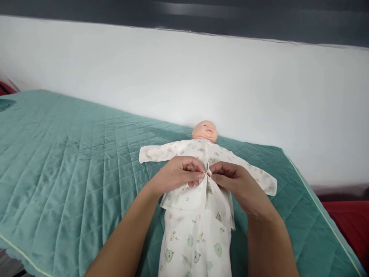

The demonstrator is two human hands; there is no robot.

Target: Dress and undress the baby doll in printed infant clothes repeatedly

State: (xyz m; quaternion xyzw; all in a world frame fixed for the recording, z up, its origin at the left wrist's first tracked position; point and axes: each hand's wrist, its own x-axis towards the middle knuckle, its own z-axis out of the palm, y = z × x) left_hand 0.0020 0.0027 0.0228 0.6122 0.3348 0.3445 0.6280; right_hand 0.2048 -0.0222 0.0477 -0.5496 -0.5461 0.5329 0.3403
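Note:
A baby doll [204, 130] lies on its back, its head by the wall. It wears a white printed baby shirt [184, 198] with both sleeves spread wide, and matching trousers [196, 246]. At the middle of the shirt front, my left hand [184, 173] pinches one front edge, with a small pale button or snap at the fingertips. Close beside it my right hand [229, 175] pinches the other front edge. Below my hands the two front panels hang apart. The lower ends of the trousers lie outside the view.
A green quilted cover [72, 165] spreads beneath the doll, with a pale piped edge on the right. Behind it rises a white wall [144, 69] under a dark band [184, 15]. Something red [346, 223] shows past the right edge.

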